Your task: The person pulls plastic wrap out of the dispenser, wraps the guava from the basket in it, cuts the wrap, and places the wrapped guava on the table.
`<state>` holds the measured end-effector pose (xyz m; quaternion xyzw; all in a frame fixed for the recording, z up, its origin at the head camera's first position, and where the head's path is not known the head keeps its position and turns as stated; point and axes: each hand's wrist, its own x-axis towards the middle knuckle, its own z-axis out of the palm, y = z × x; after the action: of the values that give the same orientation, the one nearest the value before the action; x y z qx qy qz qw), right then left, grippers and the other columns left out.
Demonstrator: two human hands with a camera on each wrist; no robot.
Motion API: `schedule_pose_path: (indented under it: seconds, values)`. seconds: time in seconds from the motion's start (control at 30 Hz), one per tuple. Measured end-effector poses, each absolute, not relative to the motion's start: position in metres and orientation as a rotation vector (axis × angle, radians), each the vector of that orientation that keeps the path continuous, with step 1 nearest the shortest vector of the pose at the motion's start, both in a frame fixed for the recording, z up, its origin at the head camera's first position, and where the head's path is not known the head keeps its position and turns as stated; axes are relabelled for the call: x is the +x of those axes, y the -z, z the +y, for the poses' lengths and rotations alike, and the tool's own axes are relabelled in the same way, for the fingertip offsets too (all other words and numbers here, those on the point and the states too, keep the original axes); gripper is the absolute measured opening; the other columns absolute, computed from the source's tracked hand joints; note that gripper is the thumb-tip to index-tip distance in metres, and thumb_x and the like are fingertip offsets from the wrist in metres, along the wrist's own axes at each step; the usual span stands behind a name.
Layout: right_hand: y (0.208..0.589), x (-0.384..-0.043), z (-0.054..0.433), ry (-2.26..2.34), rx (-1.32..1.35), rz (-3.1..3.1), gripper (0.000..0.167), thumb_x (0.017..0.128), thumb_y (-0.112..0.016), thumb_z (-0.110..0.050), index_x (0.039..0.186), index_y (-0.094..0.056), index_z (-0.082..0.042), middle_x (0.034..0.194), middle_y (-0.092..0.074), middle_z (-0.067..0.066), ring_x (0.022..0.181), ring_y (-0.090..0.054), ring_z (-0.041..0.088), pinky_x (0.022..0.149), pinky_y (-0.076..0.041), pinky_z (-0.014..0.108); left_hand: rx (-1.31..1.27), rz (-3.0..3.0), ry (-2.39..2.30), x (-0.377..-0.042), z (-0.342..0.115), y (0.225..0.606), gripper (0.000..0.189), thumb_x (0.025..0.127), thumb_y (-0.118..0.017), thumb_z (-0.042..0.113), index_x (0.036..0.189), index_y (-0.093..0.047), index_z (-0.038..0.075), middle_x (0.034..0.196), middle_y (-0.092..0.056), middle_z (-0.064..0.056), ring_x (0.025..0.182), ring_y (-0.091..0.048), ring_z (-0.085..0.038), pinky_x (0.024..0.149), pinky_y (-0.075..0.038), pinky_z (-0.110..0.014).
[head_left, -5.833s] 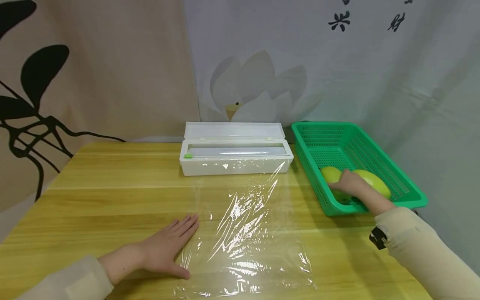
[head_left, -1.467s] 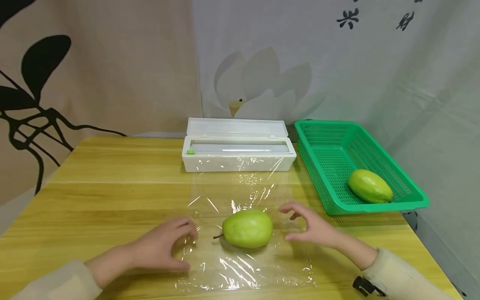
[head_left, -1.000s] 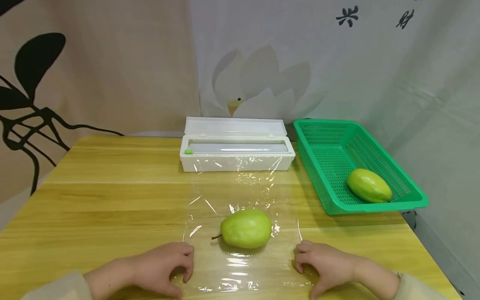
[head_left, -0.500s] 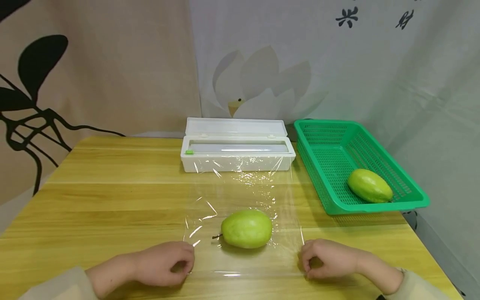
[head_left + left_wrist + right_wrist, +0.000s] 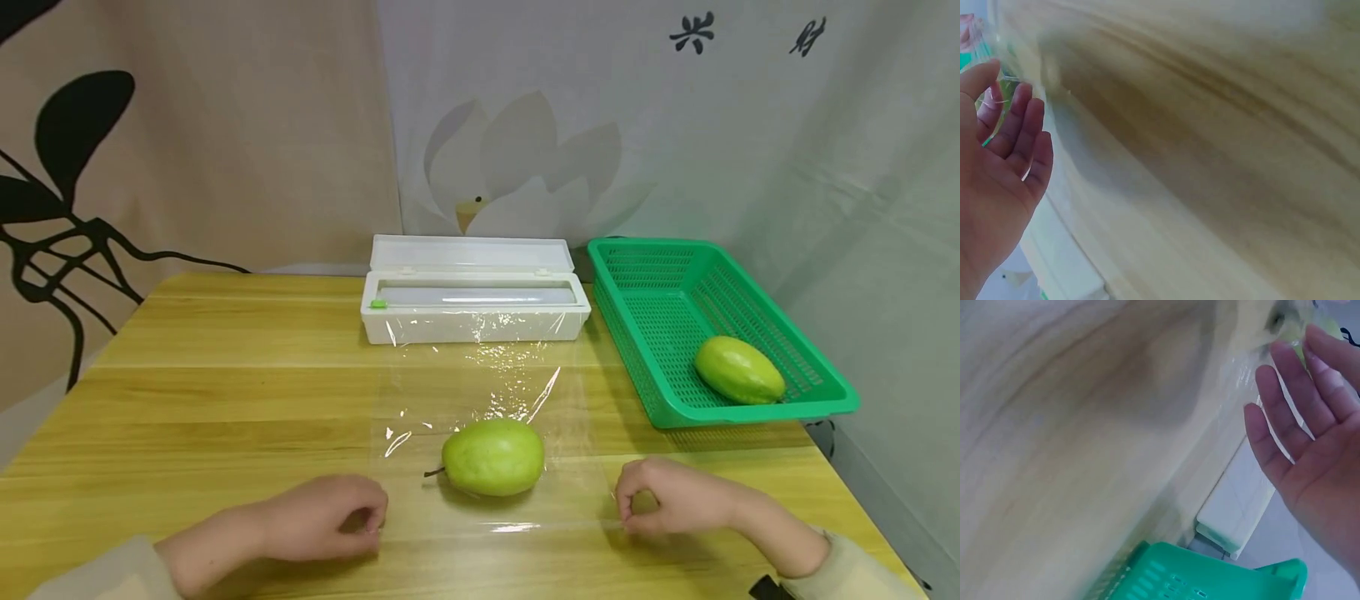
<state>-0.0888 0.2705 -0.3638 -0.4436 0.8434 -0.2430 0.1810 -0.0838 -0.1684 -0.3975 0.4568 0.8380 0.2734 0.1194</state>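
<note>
A sheet of clear plastic wrap (image 5: 480, 379) runs from the white wrap dispenser box (image 5: 476, 326) toward me over the wooden table. On it lies a yellow-green oval fruit (image 5: 493, 457), its thin dark stem pointing left. My left hand (image 5: 318, 518) pinches the wrap's near left corner between thumb and forefinger; the left wrist view shows the film at those fingertips (image 5: 990, 70). The near right corner is pinched by my right hand (image 5: 678, 498). Between the hands the wrap's near edge is stretched in front of the fruit and looks raised off the table.
A green plastic basket (image 5: 795, 410) stands at the right with a second yellow-green fruit (image 5: 739, 370) inside. The dispenser's lid (image 5: 472, 253) is tipped back, and a small green slider (image 5: 378, 304) sits at its left. A printed curtain (image 5: 262, 150) hangs behind the table.
My right hand has brought one fruit from the basket onto the wrap. Both hands then took the near corners and raised that edge; the right hand has shifted slightly outward and away from me.
</note>
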Motion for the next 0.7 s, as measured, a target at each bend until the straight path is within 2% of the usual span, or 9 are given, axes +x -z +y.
schedule_pose_path:
  seconds: [0.3, 0.7]
  values:
    - [0.353, -0.095, 0.272, 0.709, -1.248, 2.406, 0.012, 0.082, -0.069, -0.011, 0.079, -0.064, -0.022, 0.080, -0.062, -0.018, 0.081, -0.055, -0.006, 0.070, -0.051, 0.024, 1.233, 2.459, -0.826, -0.088, -0.170, 0.380, 0.019, 0.088, -0.063, 0.023, 0.076, -0.050, 0.029, 0.078, -0.049, 0.023, 0.078, -0.047, 0.008, 0.072, -0.049, -0.019]
    - [0.340, -0.100, 0.271, 0.682, -1.217, 2.463, 0.014, 0.083, -0.068, -0.011, 0.080, -0.064, -0.024, 0.082, -0.061, -0.019, 0.083, -0.056, -0.005, 0.072, -0.053, 0.027, 1.211, 2.504, -0.828, -0.096, -0.172, 0.369, 0.019, 0.089, -0.062, 0.022, 0.077, -0.049, 0.030, 0.078, -0.050, 0.023, 0.078, -0.048, 0.006, 0.071, -0.048, -0.019]
